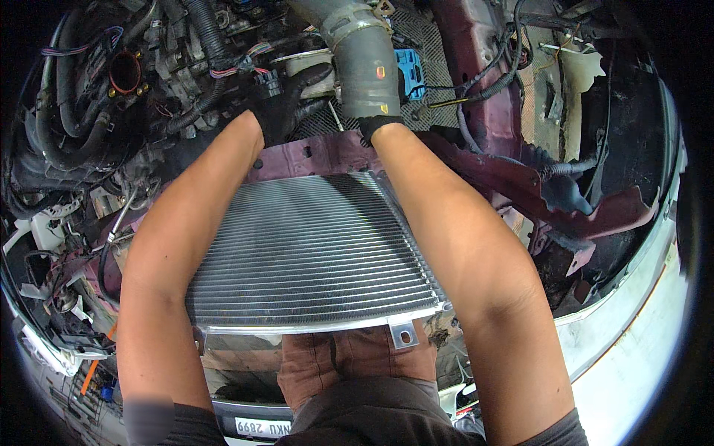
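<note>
My left hand (pixel 281 108), in a black glove, reaches past the far edge of a finned metal car condenser (pixel 305 253). Its visible fingers are spread apart beside a dark wiring connector (pixel 268 80), with nothing seen between them. At the lower end of a thick grey duct hose (pixel 364 67), only the black glove cuff of my right hand (pixel 378 128) shows. The hose covers its fingers, so I cannot tell what they touch. The condenser lies between my forearms, its bracket tab (pixel 404 334) toward me.
Dark red body panel (pixel 320 152) crosses behind the condenser, and a matching rail (pixel 487 89) runs at right. Engine hoses (pixel 67 97) crowd the left. A blue plastic part (pixel 410 74) sits beside the duct hose. Jagged bent metal (pixel 610 215) juts out at right.
</note>
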`<state>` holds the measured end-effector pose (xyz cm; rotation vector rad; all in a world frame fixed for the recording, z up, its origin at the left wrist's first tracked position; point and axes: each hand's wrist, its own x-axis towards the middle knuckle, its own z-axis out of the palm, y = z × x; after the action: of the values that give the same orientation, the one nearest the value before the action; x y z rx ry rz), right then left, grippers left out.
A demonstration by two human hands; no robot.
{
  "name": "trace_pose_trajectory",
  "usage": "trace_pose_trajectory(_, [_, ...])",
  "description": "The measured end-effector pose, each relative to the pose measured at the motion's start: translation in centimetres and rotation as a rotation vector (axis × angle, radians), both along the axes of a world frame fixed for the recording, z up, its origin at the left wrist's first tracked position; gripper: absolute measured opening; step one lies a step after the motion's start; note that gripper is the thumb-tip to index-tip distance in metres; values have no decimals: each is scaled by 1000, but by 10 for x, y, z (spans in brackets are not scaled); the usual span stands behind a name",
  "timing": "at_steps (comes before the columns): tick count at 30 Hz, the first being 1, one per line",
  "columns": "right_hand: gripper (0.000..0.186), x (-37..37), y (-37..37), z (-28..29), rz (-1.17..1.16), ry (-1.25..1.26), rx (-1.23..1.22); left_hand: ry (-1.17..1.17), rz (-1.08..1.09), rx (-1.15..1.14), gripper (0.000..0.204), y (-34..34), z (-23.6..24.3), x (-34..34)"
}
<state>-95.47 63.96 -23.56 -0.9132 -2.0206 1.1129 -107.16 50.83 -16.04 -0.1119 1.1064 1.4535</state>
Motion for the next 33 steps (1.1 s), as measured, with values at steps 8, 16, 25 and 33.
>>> trace_pose_trajectory(8, [38, -14, -11, -23, -56, -51, -89, 65, -52, -70, 32, 2, -47, -18])
trace_pose_trajectory(16, [23, -10, -16, 9, -31, -114, -214, -444, 93, 135, 43, -14, -74, -26])
trace_pose_trajectory(25, [33, -6, -30, 86, 113, -351, 222, -322, 180, 549, 42, 1, -115, -16])
trace_pose_trajectory(33, [38, -6, -31, 120, -60, -414, -204, -322, 174, 409, 37, -6, -97, 7])
